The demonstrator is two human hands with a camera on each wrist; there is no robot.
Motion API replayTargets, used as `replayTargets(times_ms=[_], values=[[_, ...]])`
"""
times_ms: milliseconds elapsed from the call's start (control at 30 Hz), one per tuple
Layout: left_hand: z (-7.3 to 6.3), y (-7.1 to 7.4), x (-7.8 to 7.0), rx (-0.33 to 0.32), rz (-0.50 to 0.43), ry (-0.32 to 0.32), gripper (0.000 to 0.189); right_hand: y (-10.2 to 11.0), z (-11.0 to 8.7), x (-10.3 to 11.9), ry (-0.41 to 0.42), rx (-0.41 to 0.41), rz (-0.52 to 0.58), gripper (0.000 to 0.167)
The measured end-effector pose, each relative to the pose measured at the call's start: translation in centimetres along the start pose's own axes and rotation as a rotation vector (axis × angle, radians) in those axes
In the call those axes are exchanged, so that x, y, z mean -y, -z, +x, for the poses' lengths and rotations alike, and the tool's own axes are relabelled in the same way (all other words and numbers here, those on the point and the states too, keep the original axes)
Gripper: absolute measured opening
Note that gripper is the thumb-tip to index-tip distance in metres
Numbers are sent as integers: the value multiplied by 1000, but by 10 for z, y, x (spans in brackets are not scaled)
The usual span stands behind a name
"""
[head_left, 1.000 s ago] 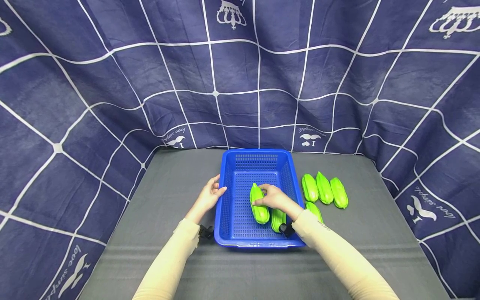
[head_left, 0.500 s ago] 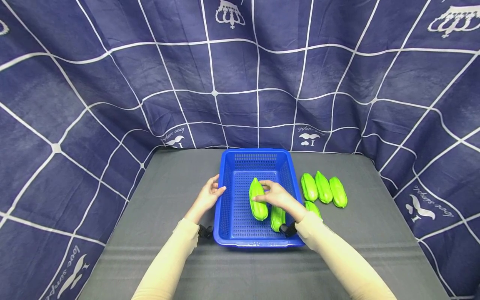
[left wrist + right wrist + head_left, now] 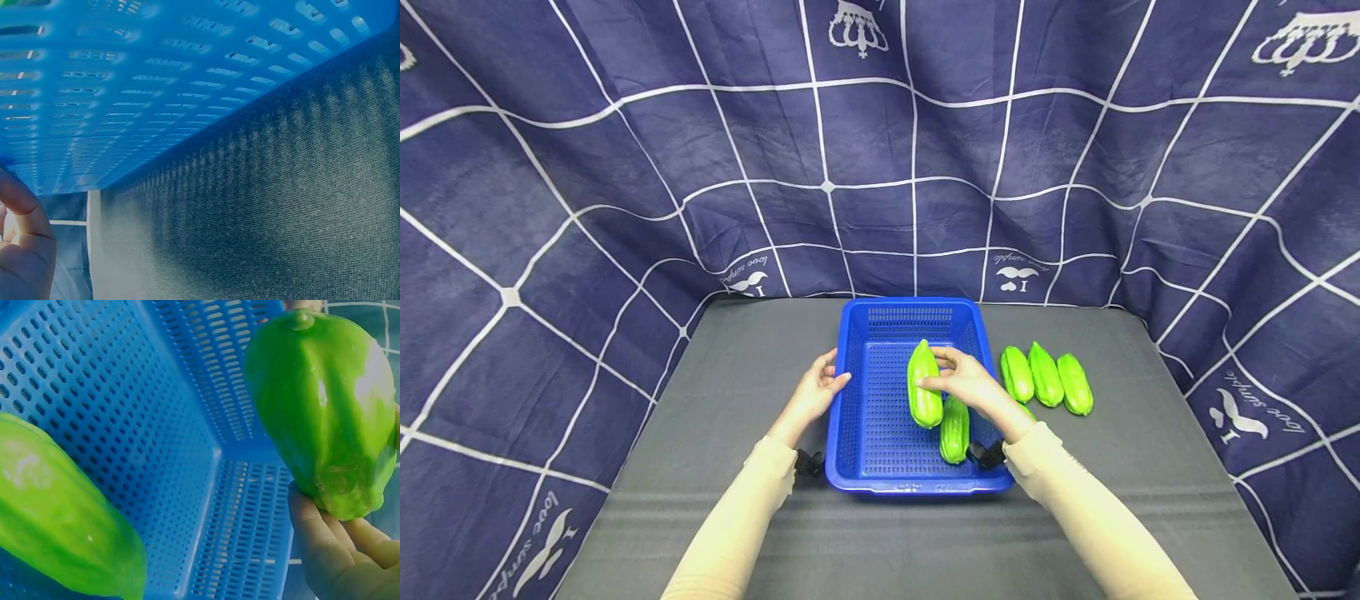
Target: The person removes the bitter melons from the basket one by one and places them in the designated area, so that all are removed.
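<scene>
Where the blue basket (image 3: 917,486) is viewed by the head camera: it is set on the grey tabletop (image 3: 760,333), in front of the dark blue cloth (image 3: 880,217), which is patterned with white lines.
Right hand (image 3: 966,381), head view: it is placed over the basket's interior, and the held fruit (image 3: 925,396) is gripped between its thumb and fingers.
Held fruit, head view: its green body is raised over the basket floor, with the pointed end directed toward the basket's far side.
Second fruit (image 3: 954,433), head view: it is laid inside the basket, nearer the right wall and the front rim.
Three fruits (image 3: 1047,379), head view: a row is formed by them to the right of the basket.
Partly hidden fruit (image 3: 1027,411), head view: just beside the basket's right wall, most of it is covered by the right arm.
Left hand (image 3: 814,393), head view: it is placed at the basket's left rim with loosely bent fingers; whether the rim is pinched cannot be told.
Left wrist view: the basket's slotted wall is shown from outside, and a bent finger is seen close against it.
Right wrist view: the held fruit is gripped at its lower end, well apart from the second fruit, which is seen over the basket's perforated floor.
</scene>
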State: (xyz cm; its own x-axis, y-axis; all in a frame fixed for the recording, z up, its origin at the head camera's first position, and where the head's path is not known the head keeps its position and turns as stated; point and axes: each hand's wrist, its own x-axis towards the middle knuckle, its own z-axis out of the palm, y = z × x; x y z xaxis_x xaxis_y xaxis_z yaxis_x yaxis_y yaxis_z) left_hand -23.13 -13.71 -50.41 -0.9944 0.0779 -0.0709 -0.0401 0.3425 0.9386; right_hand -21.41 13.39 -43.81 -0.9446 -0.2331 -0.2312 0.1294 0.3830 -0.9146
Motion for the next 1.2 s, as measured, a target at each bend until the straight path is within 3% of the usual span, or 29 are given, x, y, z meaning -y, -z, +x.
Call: replayTargets(times_ms=[1000, 1200], values=[[0, 0, 1, 7, 17, -1, 60, 64, -26, -10, 32, -119, 94, 74], [0, 1, 0, 13, 13, 2, 60, 81, -35, -15, 16, -171, 53, 74]])
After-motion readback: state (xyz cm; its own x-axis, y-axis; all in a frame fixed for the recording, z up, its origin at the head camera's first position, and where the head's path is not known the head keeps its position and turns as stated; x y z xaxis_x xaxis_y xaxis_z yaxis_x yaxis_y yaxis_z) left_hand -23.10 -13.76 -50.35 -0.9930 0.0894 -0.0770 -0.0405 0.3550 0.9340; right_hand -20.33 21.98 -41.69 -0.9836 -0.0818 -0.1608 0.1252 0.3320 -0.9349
